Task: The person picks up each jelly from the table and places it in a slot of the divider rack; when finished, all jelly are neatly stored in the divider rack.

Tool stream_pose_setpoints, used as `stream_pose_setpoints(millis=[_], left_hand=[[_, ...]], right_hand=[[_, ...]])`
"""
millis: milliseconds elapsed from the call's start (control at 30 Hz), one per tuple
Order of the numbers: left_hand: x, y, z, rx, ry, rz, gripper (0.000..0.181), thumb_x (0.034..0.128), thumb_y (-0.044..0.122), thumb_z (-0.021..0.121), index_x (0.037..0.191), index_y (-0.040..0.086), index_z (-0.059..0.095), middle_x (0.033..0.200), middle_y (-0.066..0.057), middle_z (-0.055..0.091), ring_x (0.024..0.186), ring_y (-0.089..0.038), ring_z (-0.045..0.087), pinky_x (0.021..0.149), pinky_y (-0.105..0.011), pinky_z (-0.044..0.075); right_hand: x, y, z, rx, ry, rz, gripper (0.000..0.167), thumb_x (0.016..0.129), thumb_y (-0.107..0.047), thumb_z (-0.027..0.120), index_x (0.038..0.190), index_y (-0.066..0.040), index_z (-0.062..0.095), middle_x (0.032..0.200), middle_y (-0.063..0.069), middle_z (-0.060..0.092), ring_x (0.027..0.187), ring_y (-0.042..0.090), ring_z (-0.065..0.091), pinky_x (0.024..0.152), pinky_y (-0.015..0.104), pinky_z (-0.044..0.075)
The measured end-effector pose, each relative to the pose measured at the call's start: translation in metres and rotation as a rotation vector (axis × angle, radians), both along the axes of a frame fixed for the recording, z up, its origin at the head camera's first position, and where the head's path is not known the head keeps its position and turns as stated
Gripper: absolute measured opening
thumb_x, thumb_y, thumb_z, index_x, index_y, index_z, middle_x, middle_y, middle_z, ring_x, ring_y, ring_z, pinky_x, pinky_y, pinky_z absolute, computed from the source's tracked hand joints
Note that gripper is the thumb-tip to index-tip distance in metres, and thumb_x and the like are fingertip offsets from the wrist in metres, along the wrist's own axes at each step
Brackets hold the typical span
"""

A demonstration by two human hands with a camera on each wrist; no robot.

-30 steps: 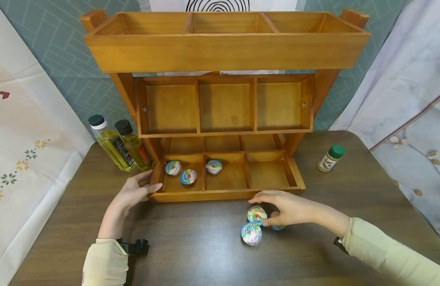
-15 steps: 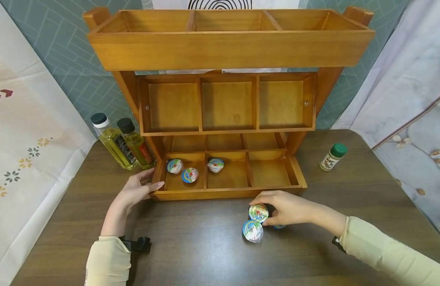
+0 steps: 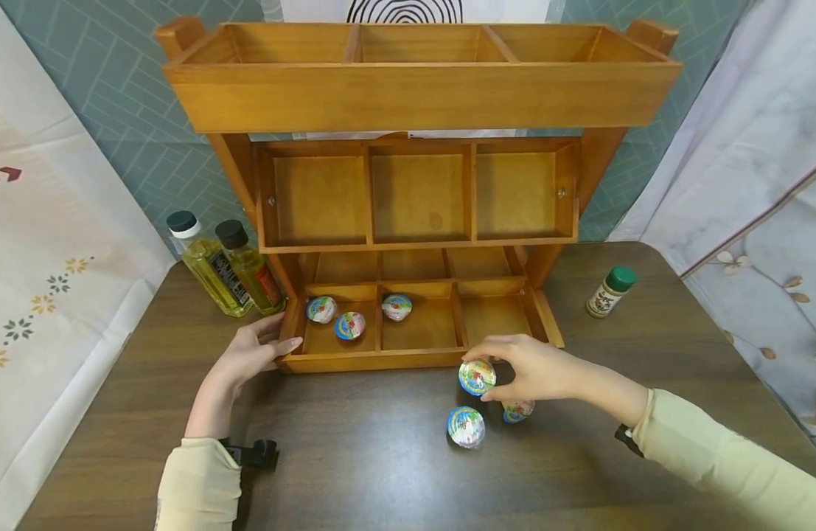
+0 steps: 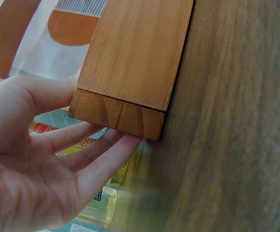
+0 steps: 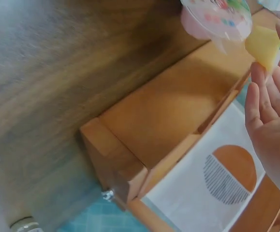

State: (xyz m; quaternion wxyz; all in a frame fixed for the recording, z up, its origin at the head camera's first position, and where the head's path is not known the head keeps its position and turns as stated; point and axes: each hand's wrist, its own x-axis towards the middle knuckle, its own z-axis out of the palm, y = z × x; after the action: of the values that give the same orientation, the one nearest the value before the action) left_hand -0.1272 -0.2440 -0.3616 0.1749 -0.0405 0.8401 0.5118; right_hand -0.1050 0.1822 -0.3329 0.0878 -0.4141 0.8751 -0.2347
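My right hand [image 3: 536,369] pinches a small jelly cup [image 3: 477,377] with a printed lid, just in front of the wooden rack's lower tray. Its yellow side [image 5: 264,46] shows between thumb and fingers in the right wrist view. Two more jelly cups are on the table: one lid up [image 3: 466,428], another [image 3: 517,410] partly behind my hand. At the rack's front left corner, my left hand [image 3: 248,352] grips the wooden rack [image 3: 381,361], thumb and fingers on either side of the edge [image 4: 120,116]. Several compartments stand above; three jelly cups [image 3: 349,325] lie in the lower tray's left and middle compartments.
Two oil bottles [image 3: 211,269] stand left of the rack, close to my left hand. A green-capped seasoning jar [image 3: 609,293] is on the table at right. Behind the rack rises a tiled wall [image 3: 116,96], with patterned cloths at both sides.
My right hand has lifted its jelly cup up and toward the rack, away from the cup in front. The cup behind the hand shows more now. My left hand keeps its place.
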Motion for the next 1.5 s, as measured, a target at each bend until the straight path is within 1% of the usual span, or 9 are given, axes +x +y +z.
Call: stream_pose_setpoints(millis=[233,367,533,667,800,1000,1100,1300,1500], left_hand=[[-0.004,0.002,-0.002,0.008,-0.010,0.011,0.078,0.0898,0.033,0.063,0.149,0.003,0.020,0.148,-0.025,0.028,0.124,-0.036,0.044,0.085,-0.039,0.050],[-0.005,0.002,-0.003,0.008,-0.006,0.008,0.078,0.0901,0.032,0.062,0.148,0.003,0.020,0.149,-0.023,0.026,0.124,-0.036,0.043,0.083,-0.037,0.050],[-0.004,0.002,-0.003,0.010,-0.001,0.008,0.077,0.0901,0.031,0.063,0.148,0.003,0.021,0.148,-0.024,0.027,0.124,-0.038,0.044,0.085,-0.040,0.050],[-0.003,0.002,-0.002,0.010,0.000,0.010,0.077,0.0901,0.030,0.063,0.148,0.003,0.021,0.148,-0.024,0.028,0.123,-0.038,0.044,0.085,-0.041,0.050],[-0.002,0.002,-0.002,0.010,0.001,0.013,0.077,0.0899,0.031,0.063,0.148,0.003,0.021,0.149,-0.023,0.027,0.124,-0.037,0.044,0.083,-0.038,0.050],[0.000,0.000,-0.002,0.016,0.004,0.019,0.077,0.0899,0.030,0.063,0.148,0.003,0.021,0.149,-0.023,0.027,0.125,-0.037,0.043,0.083,-0.038,0.051],[0.000,0.000,-0.001,0.021,0.006,0.022,0.076,0.0899,0.029,0.063,0.148,0.003,0.022,0.148,-0.024,0.029,0.124,-0.038,0.043,0.083,-0.039,0.050],[0.000,0.000,0.000,0.014,0.001,0.023,0.077,0.0898,0.030,0.063,0.148,0.004,0.022,0.148,-0.024,0.029,0.124,-0.037,0.043,0.083,-0.039,0.050],[0.000,0.000,-0.001,-0.001,0.003,0.020,0.078,0.0894,0.033,0.063,0.148,0.004,0.022,0.150,-0.020,0.026,0.125,-0.035,0.043,0.080,-0.034,0.050]], right_hand=[[-0.017,-0.010,-0.001,-0.158,0.030,-0.097,0.051,0.071,-0.032,0.082,0.113,-0.016,0.060,0.095,-0.011,0.063,0.086,0.005,0.058,0.075,0.025,0.051],[-0.029,-0.017,-0.001,-0.194,0.040,-0.156,0.052,0.070,-0.034,0.083,0.113,-0.015,0.060,0.092,-0.011,0.064,0.086,0.006,0.059,0.076,0.026,0.050],[-0.049,-0.028,-0.001,-0.166,0.027,-0.218,0.053,0.071,-0.034,0.082,0.114,-0.012,0.059,0.096,-0.005,0.064,0.090,0.010,0.059,0.078,0.027,0.049],[-0.062,-0.036,-0.005,-0.134,0.001,-0.225,0.054,0.072,-0.032,0.081,0.115,-0.008,0.059,0.100,0.000,0.065,0.092,0.014,0.060,0.078,0.029,0.050],[-0.069,-0.045,-0.011,-0.059,-0.012,-0.260,0.057,0.073,-0.035,0.080,0.117,-0.006,0.059,0.104,0.004,0.066,0.094,0.018,0.062,0.080,0.031,0.050],[-0.073,-0.058,-0.016,0.058,0.057,-0.324,0.059,0.072,-0.049,0.076,0.115,-0.011,0.063,0.105,0.002,0.069,0.095,0.020,0.065,0.084,0.037,0.050],[-0.075,-0.062,-0.019,0.079,0.078,-0.311,0.059,0.072,-0.051,0.075,0.114,-0.011,0.064,0.104,0.001,0.070,0.095,0.021,0.065,0.085,0.038,0.049],[-0.077,-0.068,-0.025,0.113,0.140,-0.225,0.054,0.074,-0.046,0.076,0.113,-0.011,0.064,0.103,0.001,0.070,0.096,0.019,0.063,0.098,0.040,0.040],[-0.077,-0.071,-0.028,0.117,0.123,-0.179,0.054,0.076,-0.045,0.075,0.115,-0.010,0.063,0.107,0.003,0.068,0.098,0.019,0.062,0.089,0.035,0.047]])
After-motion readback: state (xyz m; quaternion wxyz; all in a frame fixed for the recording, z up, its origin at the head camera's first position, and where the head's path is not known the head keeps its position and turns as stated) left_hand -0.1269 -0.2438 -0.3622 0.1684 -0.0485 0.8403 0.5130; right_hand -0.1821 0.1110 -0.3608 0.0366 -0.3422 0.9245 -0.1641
